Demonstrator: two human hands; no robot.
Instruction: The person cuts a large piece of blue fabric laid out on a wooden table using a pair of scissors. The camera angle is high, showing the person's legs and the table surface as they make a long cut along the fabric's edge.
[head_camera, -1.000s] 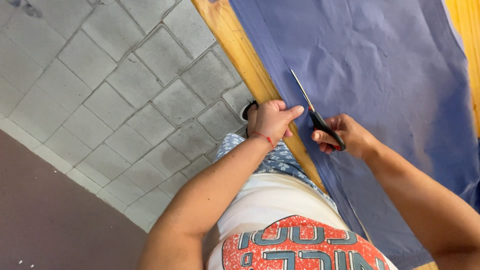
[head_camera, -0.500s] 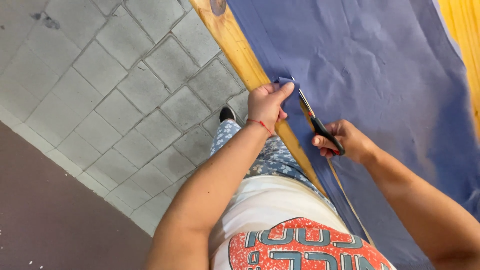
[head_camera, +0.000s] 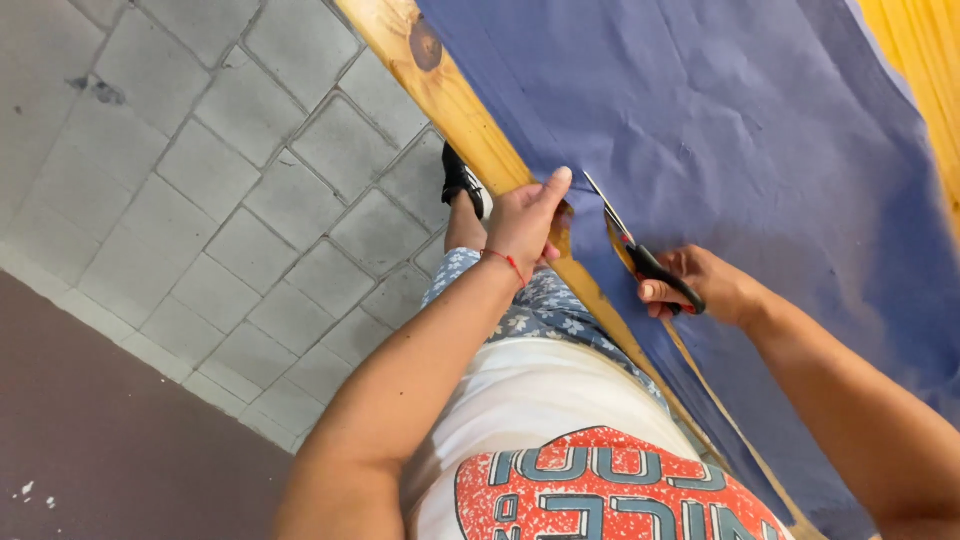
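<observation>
A large sheet of blue-purple fabric (head_camera: 740, 150) lies over a wooden table (head_camera: 455, 105). My right hand (head_camera: 705, 285) grips black-handled scissors (head_camera: 640, 255), their blades pointing up along a cut in the cloth near the table's edge. My left hand (head_camera: 525, 220) pinches the narrow strip of fabric (head_camera: 585, 225) beside the cut, lifting it just left of the blades. A red string bracelet circles my left wrist.
Grey paving tiles (head_camera: 200, 180) cover the floor on the left, with a dark strip (head_camera: 90, 430) at the lower left. My black shoe (head_camera: 462, 180) stands below the table edge. Bare yellow wood (head_camera: 925, 50) shows at the top right.
The scissors have advanced along the cut, further up the fabric. My left hand has moved up with them and now lifts the cut strip higher off the table edge.
</observation>
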